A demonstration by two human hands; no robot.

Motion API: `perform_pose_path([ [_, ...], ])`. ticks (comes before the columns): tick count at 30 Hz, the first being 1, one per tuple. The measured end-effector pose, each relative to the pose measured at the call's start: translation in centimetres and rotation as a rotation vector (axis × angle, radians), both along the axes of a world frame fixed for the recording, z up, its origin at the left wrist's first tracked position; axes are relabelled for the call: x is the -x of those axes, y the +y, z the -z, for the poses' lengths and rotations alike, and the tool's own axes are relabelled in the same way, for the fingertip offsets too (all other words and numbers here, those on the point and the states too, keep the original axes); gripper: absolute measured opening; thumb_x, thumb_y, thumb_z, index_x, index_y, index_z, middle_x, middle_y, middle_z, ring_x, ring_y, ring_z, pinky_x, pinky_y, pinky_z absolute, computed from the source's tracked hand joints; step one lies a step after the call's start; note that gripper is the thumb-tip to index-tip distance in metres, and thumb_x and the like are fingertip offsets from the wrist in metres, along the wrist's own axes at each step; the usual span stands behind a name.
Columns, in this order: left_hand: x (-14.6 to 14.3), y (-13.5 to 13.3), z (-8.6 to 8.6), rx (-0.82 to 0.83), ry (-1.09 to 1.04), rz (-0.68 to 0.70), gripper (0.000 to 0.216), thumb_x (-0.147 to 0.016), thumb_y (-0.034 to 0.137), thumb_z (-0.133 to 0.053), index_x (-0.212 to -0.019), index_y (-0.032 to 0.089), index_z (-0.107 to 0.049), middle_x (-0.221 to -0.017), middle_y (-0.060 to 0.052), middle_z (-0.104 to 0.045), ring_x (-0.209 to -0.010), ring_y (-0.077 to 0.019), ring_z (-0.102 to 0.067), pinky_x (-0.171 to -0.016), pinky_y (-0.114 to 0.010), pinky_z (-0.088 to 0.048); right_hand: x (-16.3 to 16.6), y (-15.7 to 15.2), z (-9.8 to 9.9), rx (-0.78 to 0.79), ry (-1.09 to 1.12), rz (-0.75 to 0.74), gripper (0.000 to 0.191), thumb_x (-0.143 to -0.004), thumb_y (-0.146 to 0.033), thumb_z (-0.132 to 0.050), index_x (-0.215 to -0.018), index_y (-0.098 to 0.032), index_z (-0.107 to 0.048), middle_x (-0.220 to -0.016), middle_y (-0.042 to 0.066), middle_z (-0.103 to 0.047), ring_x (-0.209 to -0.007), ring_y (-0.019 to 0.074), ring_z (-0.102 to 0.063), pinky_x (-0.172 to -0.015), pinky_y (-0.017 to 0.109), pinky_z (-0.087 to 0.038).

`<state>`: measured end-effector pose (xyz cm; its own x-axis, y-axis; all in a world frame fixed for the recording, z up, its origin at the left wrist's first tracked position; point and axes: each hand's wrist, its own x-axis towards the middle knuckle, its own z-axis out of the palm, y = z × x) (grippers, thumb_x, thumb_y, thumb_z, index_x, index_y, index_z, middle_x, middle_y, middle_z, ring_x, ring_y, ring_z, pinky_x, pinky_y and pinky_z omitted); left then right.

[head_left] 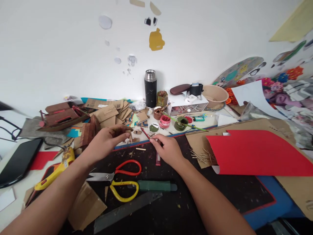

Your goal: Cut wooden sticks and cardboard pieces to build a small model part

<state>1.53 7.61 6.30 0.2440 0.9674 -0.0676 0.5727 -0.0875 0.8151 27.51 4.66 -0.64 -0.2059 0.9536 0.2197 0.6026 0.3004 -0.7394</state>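
My left hand is closed in a pinch on a small brown cardboard piece, held just above the dark cutting mat. My right hand pinches a thin red-tipped brush by its handle; the tip points up and left toward the cardboard piece. A pink tube lies under the right hand. Small paint pots stand just beyond: green, pink, brown and a lid with green paint.
Red-handled scissors, yellow-handled scissors, a green-handled tool and a grey ruler lie near me. A yellow cutter is at left. Red paper, wooden sticks, cardboard scraps, a black flask.
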Motion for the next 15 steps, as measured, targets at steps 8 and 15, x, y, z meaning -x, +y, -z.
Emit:
perform_pose_path([
  [8, -3.1, -1.4, -0.5, 0.003, -0.097, 0.046, 0.039, -0.088, 0.054, -0.068, -0.105, 0.021, -0.079, -0.11, -0.008, -0.083, -0.102, -0.0287, -0.075, -0.097, -0.038, -0.058, -0.2, 0.1, -0.4, -0.025, 0.046, 0.03, 0.019, -0.104, -0.033, -0.063, -0.104, -0.024, -0.079, -0.092, 0.003, -0.082, -0.08, 0.0194, -0.072, -0.075, 0.027, -0.047],
  [15, -3.3, -2.1, -0.1, 0.005, -0.114, 0.115, 0.032, -0.092, 0.052, -0.068, -0.096, 0.021, -0.075, -0.095, -0.006, -0.081, -0.087, -0.0239, -0.074, -0.083, -0.035, -0.059, 0.2, -0.1, -0.2, -0.021, 0.076, -0.022, 0.018, -0.103, -0.033, -0.065, -0.103, -0.021, -0.079, -0.085, 0.002, -0.079, -0.071, 0.0169, -0.066, -0.068, 0.026, -0.043],
])
